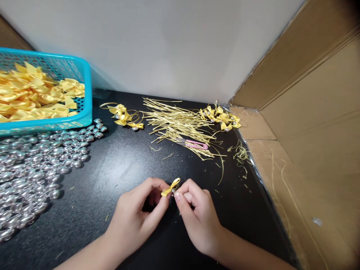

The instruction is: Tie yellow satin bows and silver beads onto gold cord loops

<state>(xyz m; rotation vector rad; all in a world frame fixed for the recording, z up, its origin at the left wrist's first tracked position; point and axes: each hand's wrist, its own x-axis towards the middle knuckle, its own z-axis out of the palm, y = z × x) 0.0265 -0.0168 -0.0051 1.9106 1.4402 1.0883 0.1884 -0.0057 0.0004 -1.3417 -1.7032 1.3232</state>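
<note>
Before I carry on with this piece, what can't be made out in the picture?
All in the head view:
Small silver piece by the yellow bow: partly covered by fingertips of the right hand.
Left hand: lower fingers in shadow behind its thumb.
Blue basket: left end cut off by the left edge.
Silver beads: also cut off there.
Thin scraps at right: too small to tell apart.

The bow (170,188) is satin-like cloth, smooth and glossy. Beads (57,151) look metallic and mirror-bright; cords (177,122) show a metallic glint; the basket (88,93) is smooth, shiny plastic. Tabletop (118,161) fine-grained, semi-gloss; cardboard (315,123) matt.
</note>
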